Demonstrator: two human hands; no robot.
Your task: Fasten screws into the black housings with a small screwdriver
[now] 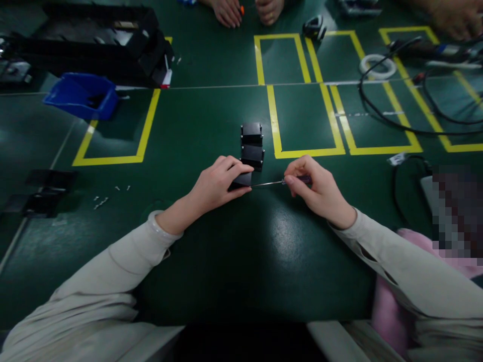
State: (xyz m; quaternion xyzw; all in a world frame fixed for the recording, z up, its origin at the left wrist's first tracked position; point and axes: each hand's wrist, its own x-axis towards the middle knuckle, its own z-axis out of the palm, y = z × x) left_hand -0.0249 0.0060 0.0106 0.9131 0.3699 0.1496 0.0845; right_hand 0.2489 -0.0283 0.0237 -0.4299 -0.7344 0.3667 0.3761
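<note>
My left hand (221,178) is closed around a small black box-shaped part (242,180) that rests on the green table, its left side hidden under my fingers. Between the fingers of my right hand (311,186) is the dark handle of a screwdriver (267,184). The thin shaft points left, and its tip meets the near right corner of the held part. Just beyond, two similar black parts (251,131) (252,155) stand in a row with small screws showing at their corners. Several loose screws (101,202) lie to the left.
A blue bin (83,95) and a long black rack (94,50) stand at the far left, with black parts (45,193) nearer. Yellow tape frames (309,153), a white tape roll (377,67) and cables are to the right. Another person's hands (228,11) are across the table.
</note>
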